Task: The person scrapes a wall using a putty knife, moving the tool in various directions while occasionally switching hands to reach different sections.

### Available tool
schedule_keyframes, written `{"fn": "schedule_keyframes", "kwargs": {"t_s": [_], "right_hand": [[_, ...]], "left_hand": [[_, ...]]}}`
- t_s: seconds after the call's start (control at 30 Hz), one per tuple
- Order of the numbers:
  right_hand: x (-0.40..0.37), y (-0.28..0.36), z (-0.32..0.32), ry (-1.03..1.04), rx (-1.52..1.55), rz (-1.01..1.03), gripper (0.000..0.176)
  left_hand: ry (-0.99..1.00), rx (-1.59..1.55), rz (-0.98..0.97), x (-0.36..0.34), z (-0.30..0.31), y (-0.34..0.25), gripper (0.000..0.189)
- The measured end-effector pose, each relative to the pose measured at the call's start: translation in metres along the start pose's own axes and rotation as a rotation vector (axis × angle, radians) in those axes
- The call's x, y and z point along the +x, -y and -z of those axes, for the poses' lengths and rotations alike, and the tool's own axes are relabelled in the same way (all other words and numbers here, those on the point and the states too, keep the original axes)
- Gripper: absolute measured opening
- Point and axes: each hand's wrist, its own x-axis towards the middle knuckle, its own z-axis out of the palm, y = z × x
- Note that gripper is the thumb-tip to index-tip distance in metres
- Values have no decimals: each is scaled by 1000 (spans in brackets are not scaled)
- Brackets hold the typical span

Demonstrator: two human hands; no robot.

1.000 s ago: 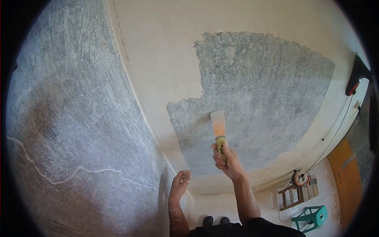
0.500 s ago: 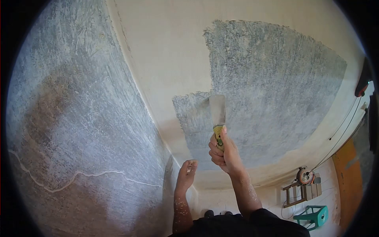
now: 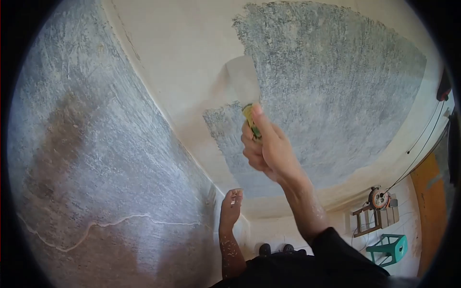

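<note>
- Gripping the handle [image 3: 248,113] of a broad scraper, the right hand [image 3: 274,151] had its fingers wrapped tightly and its thumb laid along the top; the blade [image 3: 242,79] lay over the pale wall [image 3: 177,48], beside the left edge of the grey patch [image 3: 336,77].
- The left hand [image 3: 232,201] hung low near the wall corner, its fingers loose and half curled, with nothing seen in them.
- A blade corner could have dug in and gouged the surface if the scraper was tilted or pressed unevenly.
- The patch's ragged edge could have chipped or torn unevenly, should the blade have caught on its rough lip.
- A smooth handle could have twisted in the fist if the blade snagged; the grip lay near the neck, so a slip might have carried the thumb towards the metal.
- Loose flecks, like those on the left forearm [image 3: 230,249], could have dropped towards the face, given the raised reach.
- A step sideways might have met the green stool [image 3: 394,248] or a cable near the cord reel [image 3: 379,198].
- Whether the blade touched the wall, or how hard, could not be told; its shadow blurred the contact.
- The fist hid most of the handle, the black clothing [image 3: 288,271] covered the legs, and the dark object at the right [image 3: 444,86] was cut off by the lens rim.
</note>
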Motion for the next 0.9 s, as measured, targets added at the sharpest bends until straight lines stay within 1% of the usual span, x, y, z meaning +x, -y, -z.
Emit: {"fn": "schedule_keyframes", "kwargs": {"t_s": [0.07,0.13,0.17,0.2,0.27,0.37,0.5,0.57,0.6,0.67,0.77,0.8,0.87,0.9], "right_hand": [[0,-4,-1,-6,47,-10,52],[-8,-19,2,-31,69,-64,52],[-2,-19,1,11,98,-82,52],[1,-9,-8,25,84,-59,52],[5,11,-21,44,52,4,52],[-9,-33,-1,-48,93,-140,52],[1,-11,-17,6,51,-57,52],[1,-12,-13,26,52,-36,52],[0,-17,-11,9,72,-58,52],[0,-28,-7,-14,94,-112,52],[-1,-25,-18,-18,113,-82,52],[-3,-25,-11,-15,101,-95,51],[-9,-30,6,-2,81,-124,51],[-7,-24,2,9,77,-114,51]], "left_hand": [[6,-63,-14,1,1,-2,29],[3,-39,-8,8,0,2,30],[2,-22,6,9,2,5,30],[6,1,28,5,5,8,30],[2,-11,-3,1,4,7,30],[-14,-33,-9,-1,13,7,30],[-57,-22,-2,3,14,9,30],[-100,-49,-30,2,9,12,33],[-125,-67,-56,6,7,13,34],[-118,-21,-122,18,0,21,38],[-116,-4,-211,25,-11,31,43],[-119,-15,-246,28,-16,32,45],[-115,-4,-237,31,-22,36,47],[-116,-5,-237,33,-28,35,48]]}}
